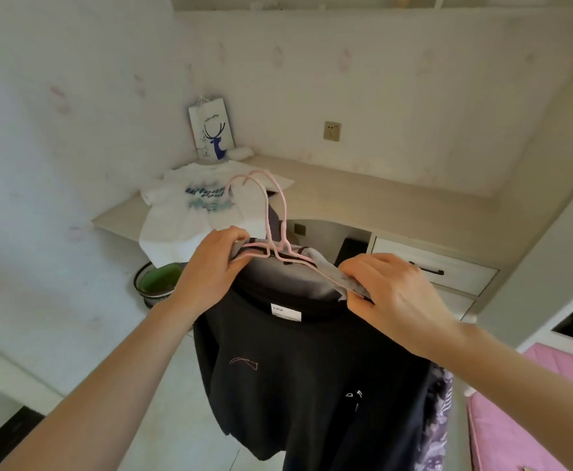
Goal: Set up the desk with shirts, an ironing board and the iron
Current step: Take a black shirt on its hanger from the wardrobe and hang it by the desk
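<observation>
Both hands, left (pixel 210 263) and right (pixel 390 294), grip hangered shirts (pixel 298 368); one white shirt (pixel 190 212) lies on far tabletop (pixel 363 195); no board or iron visible.

Pale patterned walls (pixel 397 79) — corner desk (pixel 363 195) (drawers (pixel 431 266) beneath), tiled floor (pixel 162 419).

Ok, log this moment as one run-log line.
step: bringing shirts | left hand: grips grey shirt on pink hangers | right hand: same | black shirt: hangs below | white shirt: on desk
</observation>
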`<act>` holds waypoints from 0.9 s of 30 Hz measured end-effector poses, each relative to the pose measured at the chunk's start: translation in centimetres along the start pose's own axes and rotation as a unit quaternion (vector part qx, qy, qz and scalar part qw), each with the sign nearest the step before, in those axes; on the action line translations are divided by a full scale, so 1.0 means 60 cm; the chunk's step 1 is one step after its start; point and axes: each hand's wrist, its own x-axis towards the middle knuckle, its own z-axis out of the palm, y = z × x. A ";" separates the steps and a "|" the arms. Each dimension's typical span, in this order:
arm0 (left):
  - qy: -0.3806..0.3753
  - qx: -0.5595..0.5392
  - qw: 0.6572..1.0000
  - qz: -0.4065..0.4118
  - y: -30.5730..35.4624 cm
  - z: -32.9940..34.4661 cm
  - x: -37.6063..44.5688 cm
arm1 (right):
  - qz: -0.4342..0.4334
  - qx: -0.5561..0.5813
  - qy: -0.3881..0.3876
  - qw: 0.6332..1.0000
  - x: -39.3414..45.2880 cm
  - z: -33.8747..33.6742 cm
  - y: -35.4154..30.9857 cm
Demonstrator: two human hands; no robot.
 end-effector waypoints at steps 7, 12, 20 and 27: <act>0.065 -0.033 0.997 -0.039 -0.094 -0.047 0.014 | 0.006 0.031 -0.041 0.999 0.112 0.086 0.007; 0.100 0.032 0.994 -0.029 -0.141 -0.067 0.036 | 0.034 0.084 -0.041 0.995 0.170 0.151 0.025; 0.094 0.159 0.983 -0.027 -0.196 -0.064 0.094 | 0.066 0.151 -0.045 0.985 0.263 0.242 0.069; 0.099 0.118 0.976 -0.152 -0.265 -0.043 0.183 | 0.001 0.143 -0.024 0.989 0.375 0.303 0.149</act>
